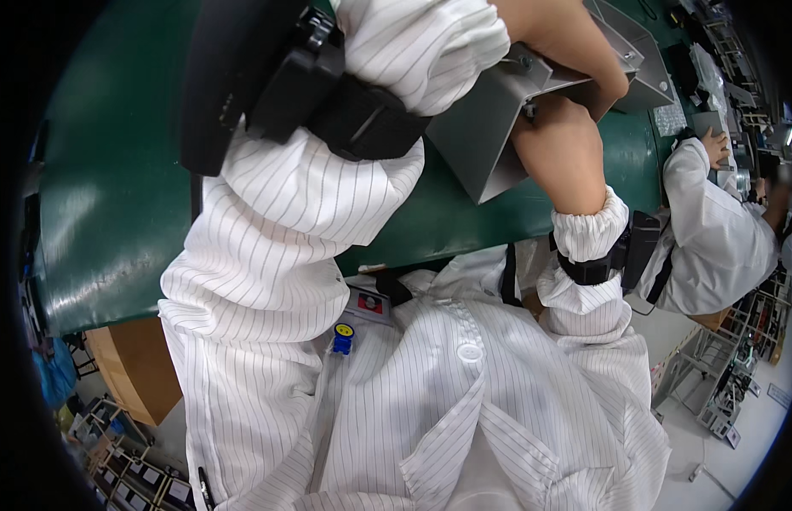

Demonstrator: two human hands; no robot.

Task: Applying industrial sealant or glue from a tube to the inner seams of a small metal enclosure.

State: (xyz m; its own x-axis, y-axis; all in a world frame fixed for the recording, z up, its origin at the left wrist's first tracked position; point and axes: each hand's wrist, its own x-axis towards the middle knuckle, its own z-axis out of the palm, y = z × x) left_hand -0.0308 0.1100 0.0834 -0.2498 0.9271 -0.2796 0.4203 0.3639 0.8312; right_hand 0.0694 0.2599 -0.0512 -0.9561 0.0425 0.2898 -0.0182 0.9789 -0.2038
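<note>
A grey sheet-metal housing point(471, 128) with bent flanges and open sides rests tilted on the green table. My left hand point(574, 38) reaches over its top from the far side, wrist bent downward. The left fingers go down into the housing and are hidden. My right hand point(562, 145) is inside the housing's near opening, its fingers curled in beside a small bolt point(529, 110). What the right fingertips hold cannot be seen. Another small screw point(523, 61) sits on the upper flange. Black strapped devices point(362, 119) are on both of my forearms.
The green table point(106, 213) spreads to the left and under the housing. A co-worker in a white coat point(711, 230) sits at the right with a hand on the table. A cardboard box point(136, 366) stands below the table's left edge; racks point(728, 383) stand at the lower right.
</note>
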